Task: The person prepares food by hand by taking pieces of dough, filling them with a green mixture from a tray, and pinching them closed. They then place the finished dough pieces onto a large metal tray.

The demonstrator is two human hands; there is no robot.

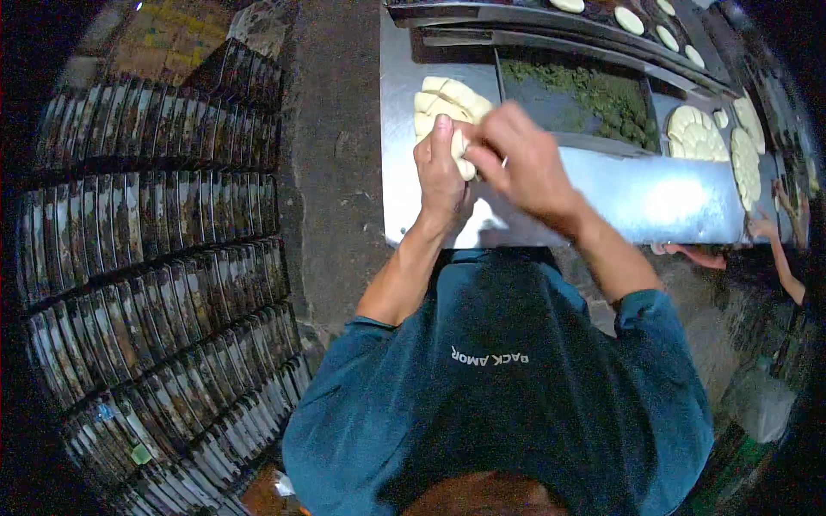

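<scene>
My left hand (440,176) is closed around a small piece of pale dough (465,165), its thumb pointing up. Close beside it, my right hand (527,163) is blurred by motion, with its fingers curled in near the dough. A small light spot shows at those fingers, too smeared to name. Just beyond both hands, a cluster of pale dough pieces (443,99) lies on the metal table (602,185). Behind my right hand stands a metal tray (538,107) with a chopped green filling (594,90), partly in lumps.
Dough clusters (697,133) lie at the table's right, near another person's hand (762,227). Flattened dough ovals (629,21) sit on a dark tray at the back. Stacked, worn metal trays (155,215) fill the left side of the floor.
</scene>
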